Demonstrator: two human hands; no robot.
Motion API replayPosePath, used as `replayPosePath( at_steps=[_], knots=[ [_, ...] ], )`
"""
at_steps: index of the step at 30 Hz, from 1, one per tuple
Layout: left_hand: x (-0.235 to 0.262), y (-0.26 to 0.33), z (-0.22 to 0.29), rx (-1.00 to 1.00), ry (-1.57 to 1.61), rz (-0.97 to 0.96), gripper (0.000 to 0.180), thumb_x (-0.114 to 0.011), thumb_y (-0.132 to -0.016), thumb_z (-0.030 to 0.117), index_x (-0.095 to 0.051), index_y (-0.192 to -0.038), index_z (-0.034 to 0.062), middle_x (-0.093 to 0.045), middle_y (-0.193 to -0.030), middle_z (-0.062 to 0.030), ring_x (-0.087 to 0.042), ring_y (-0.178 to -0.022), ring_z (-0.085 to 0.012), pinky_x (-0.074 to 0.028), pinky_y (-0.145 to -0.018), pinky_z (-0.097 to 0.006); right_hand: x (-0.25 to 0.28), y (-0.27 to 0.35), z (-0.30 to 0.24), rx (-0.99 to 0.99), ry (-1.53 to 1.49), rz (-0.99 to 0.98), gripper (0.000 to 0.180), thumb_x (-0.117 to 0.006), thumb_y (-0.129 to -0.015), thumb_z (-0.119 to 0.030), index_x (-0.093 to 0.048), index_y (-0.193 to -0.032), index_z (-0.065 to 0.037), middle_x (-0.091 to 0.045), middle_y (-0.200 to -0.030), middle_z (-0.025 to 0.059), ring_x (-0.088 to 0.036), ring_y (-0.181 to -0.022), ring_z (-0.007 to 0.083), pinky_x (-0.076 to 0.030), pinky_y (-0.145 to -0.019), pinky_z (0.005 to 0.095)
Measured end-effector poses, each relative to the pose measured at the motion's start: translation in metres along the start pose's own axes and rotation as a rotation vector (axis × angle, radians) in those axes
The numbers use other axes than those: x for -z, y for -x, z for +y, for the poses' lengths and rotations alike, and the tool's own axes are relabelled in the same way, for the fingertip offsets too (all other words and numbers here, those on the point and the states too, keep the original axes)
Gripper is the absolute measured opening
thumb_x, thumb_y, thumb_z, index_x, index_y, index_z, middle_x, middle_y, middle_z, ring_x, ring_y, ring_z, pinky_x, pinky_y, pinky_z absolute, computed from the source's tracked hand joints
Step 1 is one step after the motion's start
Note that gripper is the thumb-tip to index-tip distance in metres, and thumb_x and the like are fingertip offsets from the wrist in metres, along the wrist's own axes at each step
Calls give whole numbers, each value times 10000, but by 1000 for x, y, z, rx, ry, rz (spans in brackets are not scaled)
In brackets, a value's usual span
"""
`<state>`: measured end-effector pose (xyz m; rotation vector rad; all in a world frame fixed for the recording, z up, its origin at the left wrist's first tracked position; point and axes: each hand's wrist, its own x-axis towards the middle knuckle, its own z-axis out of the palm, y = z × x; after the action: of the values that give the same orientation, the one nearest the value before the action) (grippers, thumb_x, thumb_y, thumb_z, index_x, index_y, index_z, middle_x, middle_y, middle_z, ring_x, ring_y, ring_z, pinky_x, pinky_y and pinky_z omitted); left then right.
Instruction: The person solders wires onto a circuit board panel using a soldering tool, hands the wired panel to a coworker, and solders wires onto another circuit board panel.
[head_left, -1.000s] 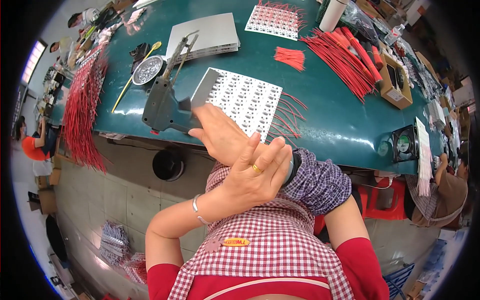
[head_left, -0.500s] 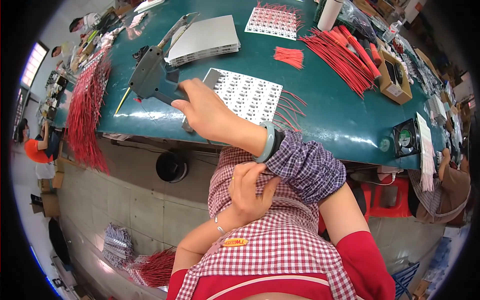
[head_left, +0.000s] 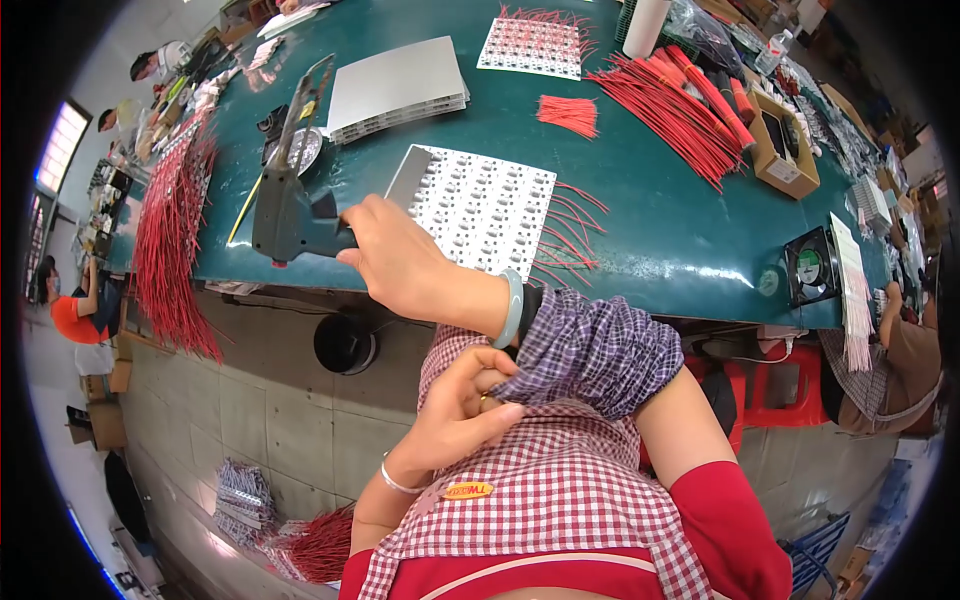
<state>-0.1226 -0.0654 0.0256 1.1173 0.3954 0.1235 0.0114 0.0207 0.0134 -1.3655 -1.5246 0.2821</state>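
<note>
My right hand (head_left: 395,255) is closed round the handle of a dark grey soldering gun (head_left: 280,218), whose long tip points away over the table. A pale green bangle (head_left: 512,305) circles that wrist. On the same forearm sits a bunched blue checked oversleeve (head_left: 600,350). Its cuff is pinched between the fingers of my left hand (head_left: 458,408). Just beyond my right hand lies a white panel of small circuit boards (head_left: 495,210), with a grey bar (head_left: 408,178) along its left edge. Thin red wires (head_left: 568,225) stick out from the panel's right side.
A stack of grey-white panels (head_left: 395,85), a wired panel (head_left: 530,45) and a small red wire bundle (head_left: 568,115) lie farther back. Longer red wires (head_left: 670,120) and a cardboard box (head_left: 785,150) are at right. Red wire bunches (head_left: 175,240) hang over the table's left edge.
The soldering gun has swung more upright and its body sits lower. My left hand has shifted left and down, drawing the oversleeve's cuff along with it.
</note>
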Motion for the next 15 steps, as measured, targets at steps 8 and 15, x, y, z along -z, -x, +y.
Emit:
replayPosePath(
  at_steps=[8, 15],
  knots=[
    [20, 10, 8, 37, 116, -147, 725, -735, -813, -52, -389, -1446, -131, -600, -1186, -123, -547, -644, -63, -420, -544, -199, -19, 21, -3, 74, 60, 27, 334, -706, -837, -48, -539, -1111, 43, -522, -1022, 199, -526, -929, 382, -465, -790, 464],
    [38, 8, -6, -219, 326, -18, 481, -756, -768, -54, -599, -1212, -153, -698, -1056, -165, -651, -774, -135, -507, -593, -243, -13, 27, 0, 34, 55, -13, 376, -707, -822, -36, -541, -1150, 45, -520, -1032, 195, -523, -949, 370, -469, -809, 448]
  ],
)
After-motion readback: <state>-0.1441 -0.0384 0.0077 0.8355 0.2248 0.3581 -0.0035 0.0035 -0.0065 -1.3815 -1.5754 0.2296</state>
